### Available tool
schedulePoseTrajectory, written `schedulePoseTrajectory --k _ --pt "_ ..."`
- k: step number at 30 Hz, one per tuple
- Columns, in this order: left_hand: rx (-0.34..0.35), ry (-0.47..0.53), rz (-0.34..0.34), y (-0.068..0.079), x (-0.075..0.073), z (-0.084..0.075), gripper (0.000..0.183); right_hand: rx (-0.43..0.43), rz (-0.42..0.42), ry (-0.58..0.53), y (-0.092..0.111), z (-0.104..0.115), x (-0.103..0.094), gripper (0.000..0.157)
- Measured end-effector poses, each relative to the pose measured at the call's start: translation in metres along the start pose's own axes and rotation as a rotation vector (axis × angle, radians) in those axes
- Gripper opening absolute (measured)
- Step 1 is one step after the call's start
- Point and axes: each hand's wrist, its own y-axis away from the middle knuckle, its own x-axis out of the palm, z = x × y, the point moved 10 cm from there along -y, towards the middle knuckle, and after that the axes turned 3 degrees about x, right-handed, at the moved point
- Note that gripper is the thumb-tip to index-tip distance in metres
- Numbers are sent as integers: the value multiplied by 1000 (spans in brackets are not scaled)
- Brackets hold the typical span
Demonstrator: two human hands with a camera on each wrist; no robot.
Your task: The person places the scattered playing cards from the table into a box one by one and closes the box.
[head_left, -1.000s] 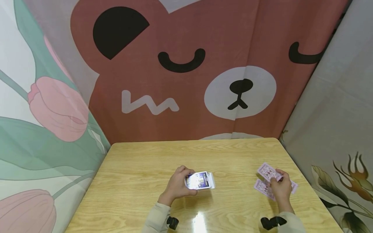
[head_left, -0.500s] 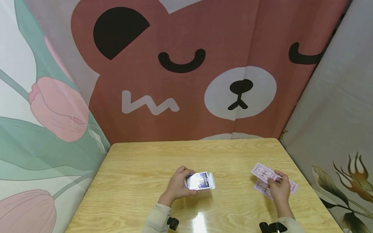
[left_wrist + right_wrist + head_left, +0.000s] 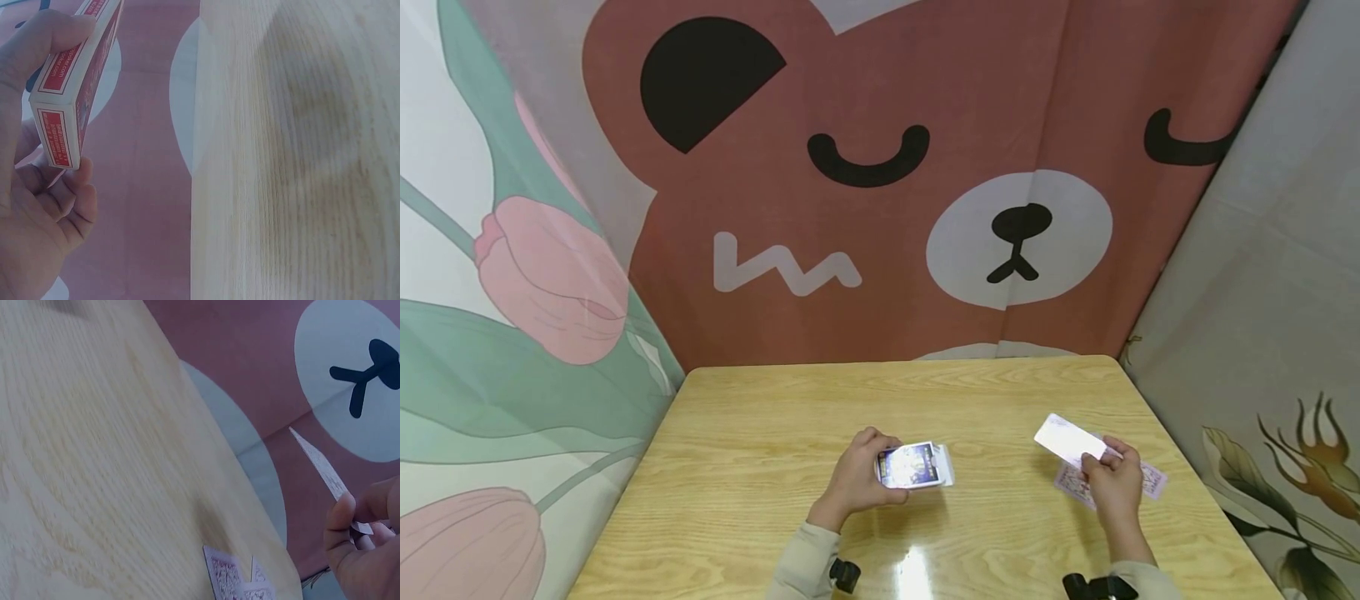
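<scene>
My left hand (image 3: 859, 473) grips a card box (image 3: 910, 466) by its near end, over the middle of the table. Its red-and-white printed sides show in the left wrist view, with the thumb along one side of the box (image 3: 74, 81) and fingers under it. At the right, my right hand (image 3: 1116, 483) pinches a playing card (image 3: 1070, 437) between thumb and fingers. That card is tilted and shines with glare in the head view; the right wrist view shows the card (image 3: 322, 465) nearly edge-on. Below it lie several pink-backed playing cards (image 3: 1153, 481), overlapping and partly hidden by the hand.
The wood-grain table (image 3: 760, 425) meets a bear-print curtain (image 3: 820, 325) at its far edge. Floral curtains hang at both sides, the right curtain (image 3: 1247, 333) close to the table's right edge. A bright reflection lies near the front.
My right hand has moved slightly left with the pinched card, which has tilted so that its patterned back now glares white. The left hand and the card box have stayed in place.
</scene>
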Motion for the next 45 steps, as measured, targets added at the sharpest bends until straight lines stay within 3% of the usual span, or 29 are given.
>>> schedulePoseTrajectory --k 11,18,23,25,27,30,36,39,41,45 --pt "-8 18 -5 1 1 1 64 2 27 6 10 11 10 46" --pt "-16 15 -2 1 1 2 63 -9 79 -58 17 14 19 47" --pt "-10 19 -17 0 -1 0 63 -73 175 -218 -12 -26 24 46" --pt "-7 19 -23 0 -1 0 63 -101 193 -269 -33 -53 26 46" --pt "-6 17 -26 0 -1 0 63 -123 179 -255 -46 -69 27 46" --pt "-5 19 -29 0 -2 -1 63 -138 156 -215 -48 -71 30 46" --pt "-16 31 -31 0 -1 1 63 -102 211 -159 17 14 43 48" --pt "-19 31 -28 0 -1 1 62 -61 210 -125 34 34 49 48" --pt "-19 30 -25 0 0 1 62 -42 213 -105 34 32 51 48" --pt "-22 28 -23 0 0 1 62 -107 197 -130 -15 -36 54 48"
